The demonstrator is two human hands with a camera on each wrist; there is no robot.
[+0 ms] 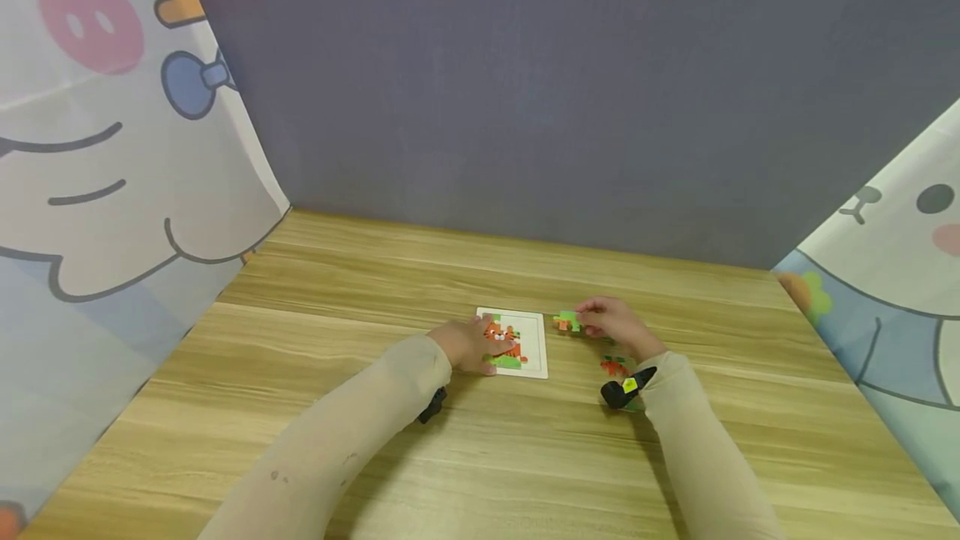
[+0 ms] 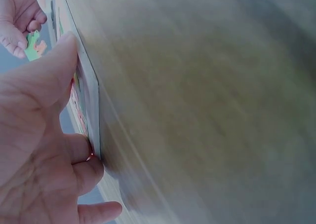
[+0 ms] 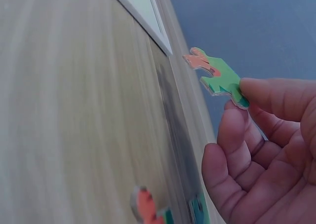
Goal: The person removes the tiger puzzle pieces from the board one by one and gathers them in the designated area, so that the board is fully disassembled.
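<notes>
In the head view my left hand [image 1: 471, 346] lies with spread fingers over the left part of a white-framed jigsaw puzzle board [image 1: 534, 361]. Its thumb and fingertips touch the board's edge in the left wrist view. Partly hidden under this hand is an orange tiger picture [image 1: 498, 332] made of fitted pieces. To the right of the board, my right hand [image 1: 611, 323] pinches a green and orange puzzle piece [image 3: 221, 76] between thumb and fingers. The right wrist view shows that piece held above the table, apart from the board.
Loose red and green puzzle pieces [image 1: 613, 367] lie on the wooden table [image 1: 360, 273], below and partly behind my right hand. A dark grey panel [image 1: 525, 90] rises at the table's far edge. Printed cartoon curtains [image 1: 150, 190] hang on both sides.
</notes>
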